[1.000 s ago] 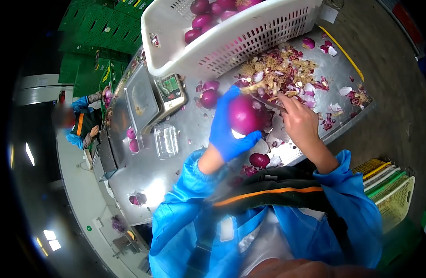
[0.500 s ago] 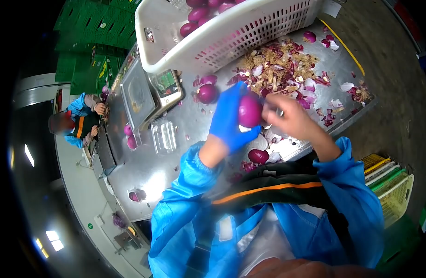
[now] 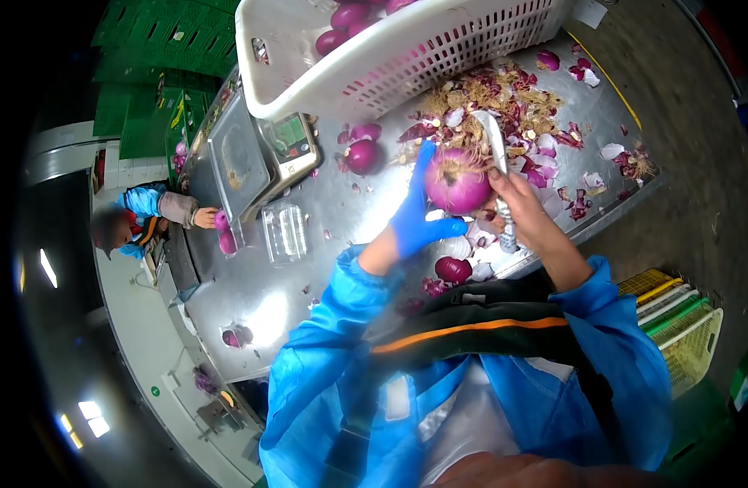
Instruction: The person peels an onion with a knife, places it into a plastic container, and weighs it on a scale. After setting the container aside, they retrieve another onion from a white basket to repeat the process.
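Observation:
My left hand point(image 3: 414, 213), in a blue glove, cups a large red onion point(image 3: 457, 189) from its left side, thumb below and fingers above. The onion's rooty end faces up toward me. In my bare right hand point(image 3: 527, 210) is a knife point(image 3: 497, 146) with a pale curved blade and a silver-looking handle; the blade stands just right of the onion. My right fingertips are at the onion's right side. Beneath my hands lie loose skins and another red onion point(image 3: 453, 270).
A white basket point(image 3: 406, 61) of red onions stands at the back. Left of it is a scale point(image 3: 292, 142), then a clear plastic tray point(image 3: 284, 233). Root trimmings and skins point(image 3: 504, 106) cover the table's right part. At far left a co-worker's hand point(image 3: 204, 217) touches onions.
The onion has turned so its rooty end now shows. The knife has come into clear view, blade upward. At left, the co-worker's arm has reached out to the onions on the table.

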Demonstrator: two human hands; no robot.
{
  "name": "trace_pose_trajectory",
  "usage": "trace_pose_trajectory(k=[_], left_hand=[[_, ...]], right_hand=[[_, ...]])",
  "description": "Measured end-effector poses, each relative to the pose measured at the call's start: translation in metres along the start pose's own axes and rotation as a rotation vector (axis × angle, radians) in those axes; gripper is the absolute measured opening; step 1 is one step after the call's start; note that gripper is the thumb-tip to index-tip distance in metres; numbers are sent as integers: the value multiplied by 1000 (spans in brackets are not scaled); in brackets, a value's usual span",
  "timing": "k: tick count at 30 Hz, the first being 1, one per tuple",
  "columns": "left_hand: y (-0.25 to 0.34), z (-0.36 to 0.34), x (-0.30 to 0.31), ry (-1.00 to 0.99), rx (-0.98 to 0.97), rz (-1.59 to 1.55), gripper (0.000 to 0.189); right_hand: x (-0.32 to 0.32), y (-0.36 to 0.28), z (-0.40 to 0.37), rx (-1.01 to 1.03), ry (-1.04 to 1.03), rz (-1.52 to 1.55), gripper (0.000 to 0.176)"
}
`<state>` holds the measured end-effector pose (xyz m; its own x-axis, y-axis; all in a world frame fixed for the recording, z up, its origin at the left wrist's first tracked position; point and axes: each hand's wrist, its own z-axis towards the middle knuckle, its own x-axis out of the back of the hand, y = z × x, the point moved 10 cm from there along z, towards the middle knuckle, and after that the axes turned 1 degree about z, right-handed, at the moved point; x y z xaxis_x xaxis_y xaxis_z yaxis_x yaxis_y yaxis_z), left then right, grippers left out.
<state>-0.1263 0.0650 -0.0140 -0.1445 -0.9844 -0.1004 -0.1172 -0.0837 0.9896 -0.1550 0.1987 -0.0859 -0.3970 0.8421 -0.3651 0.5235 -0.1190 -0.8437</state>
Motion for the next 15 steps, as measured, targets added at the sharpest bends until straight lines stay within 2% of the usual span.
trace_pose_trajectory(k=[1, 3, 6, 7, 11, 15], left_hand=[[-10, 0, 6, 71, 32, -106, 102], [-13, 4, 10, 79, 69, -164, 98], [-18, -3, 17, 110, 141, -250, 92], [-19, -6, 20, 120, 166, -277, 89], [-12, -12, 14, 33, 238, -216, 82], [-4, -23, 6, 36, 282, -74, 80]], right_hand=[[-5, 12, 2, -14, -13, 41, 59], [-11, 6, 7, 96, -7, -30, 51], [-6, -56, -23, 501, 285, -630, 35], [-18, -90, -41, 740, 329, -820, 27], [-46, -107, -62, 906, 259, -1298, 37], [-46, -99, -51, 936, 199, -1393, 35]])
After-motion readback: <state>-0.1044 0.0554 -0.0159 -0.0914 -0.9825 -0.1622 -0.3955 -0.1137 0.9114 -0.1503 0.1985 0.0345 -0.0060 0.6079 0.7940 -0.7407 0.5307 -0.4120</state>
